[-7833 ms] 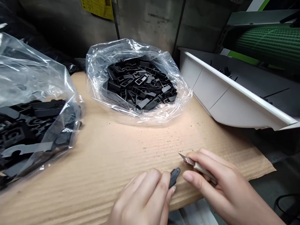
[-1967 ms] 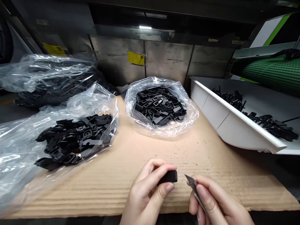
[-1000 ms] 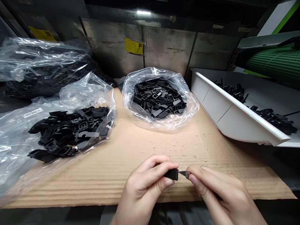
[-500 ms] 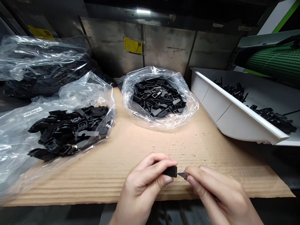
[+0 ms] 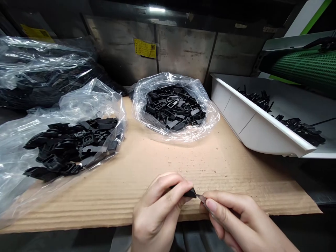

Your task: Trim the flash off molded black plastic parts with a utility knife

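My left hand [image 5: 157,210] pinches a small black plastic part [image 5: 191,192] between thumb and fingers, low over the front edge of the cardboard sheet [image 5: 147,168]. My right hand [image 5: 236,224] grips a thin metal blade [image 5: 202,198], its tip touching the right end of the part. Most of the blade is hidden under my fingers.
A clear bag of black rectangular parts [image 5: 174,106] stands at the back centre. Another clear bag of black parts [image 5: 70,143] lies at the left, with more bags [image 5: 44,77] behind it. A white tray [image 5: 252,119] holding black parts slopes at the right, below a green conveyor [image 5: 307,66].
Since a second ago both hands have drawn slightly nearer the cardboard's front edge. The part has turned in my left fingers, so less of it shows. The blade tip stays against it.
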Tool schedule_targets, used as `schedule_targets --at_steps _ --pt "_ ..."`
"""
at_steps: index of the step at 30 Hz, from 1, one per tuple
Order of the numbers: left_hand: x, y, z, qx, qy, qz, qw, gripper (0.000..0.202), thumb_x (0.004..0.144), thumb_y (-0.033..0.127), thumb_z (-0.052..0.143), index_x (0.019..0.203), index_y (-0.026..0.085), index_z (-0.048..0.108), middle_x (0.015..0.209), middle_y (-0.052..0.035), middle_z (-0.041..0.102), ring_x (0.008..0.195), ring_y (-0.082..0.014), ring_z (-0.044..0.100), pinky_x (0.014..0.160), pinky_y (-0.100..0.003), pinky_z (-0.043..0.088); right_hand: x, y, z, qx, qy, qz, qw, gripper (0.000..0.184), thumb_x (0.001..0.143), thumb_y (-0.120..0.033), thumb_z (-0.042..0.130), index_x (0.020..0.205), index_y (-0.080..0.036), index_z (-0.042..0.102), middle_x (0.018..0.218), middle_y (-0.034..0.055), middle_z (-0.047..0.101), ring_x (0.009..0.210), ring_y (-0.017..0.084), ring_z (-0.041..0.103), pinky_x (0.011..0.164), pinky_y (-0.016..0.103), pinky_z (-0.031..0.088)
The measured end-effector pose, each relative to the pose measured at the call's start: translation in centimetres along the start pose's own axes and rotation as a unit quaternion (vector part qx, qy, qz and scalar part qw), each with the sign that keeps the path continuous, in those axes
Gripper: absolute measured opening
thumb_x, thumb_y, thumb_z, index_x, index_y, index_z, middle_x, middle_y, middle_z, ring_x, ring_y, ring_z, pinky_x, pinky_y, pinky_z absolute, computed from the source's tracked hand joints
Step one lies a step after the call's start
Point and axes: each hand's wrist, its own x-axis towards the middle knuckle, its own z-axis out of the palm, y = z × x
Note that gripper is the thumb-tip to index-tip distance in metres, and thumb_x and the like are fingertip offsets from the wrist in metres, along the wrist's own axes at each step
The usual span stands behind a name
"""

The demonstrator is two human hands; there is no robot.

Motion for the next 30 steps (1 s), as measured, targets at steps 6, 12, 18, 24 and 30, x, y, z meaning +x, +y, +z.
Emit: schedule_targets --at_steps 6,12,18,24,30 --pt "-0.1 -0.1 -0.2 0.003 -0.035 -0.008 0.999 0.031 0.078 -0.006 0.049 0.099 0.014 0.061 0.098 -0.0013 0.057 0.093 -0.0085 0.055 0.087 -0.01 0.039 0.0 0.4 -0.1 0.007 -0.005 0.024 1.0 0.04 0.088 -0.042 0.035 0.057 -0.018 0.039 0.052 -0.0043 0.039 0.046 0.005 0.036 0.043 0.016 0.029" --pt "0.2 0.0 -0.4 -0.021 -0.053 -0.06 0.997 0.029 0.077 -0.002 0.053 0.096 0.018 0.063 0.094 0.0013 0.059 0.088 -0.0066 0.057 0.081 -0.006 0.041 0.2 0.7 -0.2 0.054 -0.034 0.059 0.996 0.042 0.087 -0.047 0.035 0.057 -0.018 0.039 0.05 -0.0052 0.036 0.043 0.005 0.032 0.041 0.018 0.026" --pt "0.1 -0.4 0.0 0.018 -0.037 -0.004 0.999 0.03 0.078 -0.005 0.049 0.097 0.014 0.062 0.097 -0.0011 0.058 0.092 -0.0083 0.055 0.085 -0.011 0.041 0.0 0.8 0.0 0.158 -0.04 0.089 0.983 0.042 0.082 -0.053 0.041 0.059 -0.017 0.043 0.046 -0.0064 0.038 0.037 0.003 0.029 0.039 0.017 0.022" --pt "-0.8 -0.2 1.0 0.067 0.03 0.06 0.995 0.027 0.076 -0.006 0.055 0.097 0.008 0.062 0.095 -0.0049 0.058 0.092 -0.0151 0.054 0.082 -0.023 0.045 -0.3 1.2 1.2 0.342 -0.089 0.126 0.927 0.039 0.075 -0.052 0.055 0.072 -0.013 0.055 0.046 -0.0062 0.043 0.039 0.001 0.031 0.04 0.013 0.023" --pt "-0.3 0.4 0.2 0.041 0.018 -0.043 0.998 0.03 0.078 0.002 0.057 0.102 0.02 0.062 0.097 0.0012 0.06 0.087 -0.0085 0.058 0.081 -0.011 0.043 -1.0 1.2 0.9 0.476 0.008 0.104 0.873 0.031 0.074 -0.046 0.061 0.073 -0.015 0.055 0.046 -0.0041 0.052 0.032 -0.001 0.036 0.035 0.011 0.021"
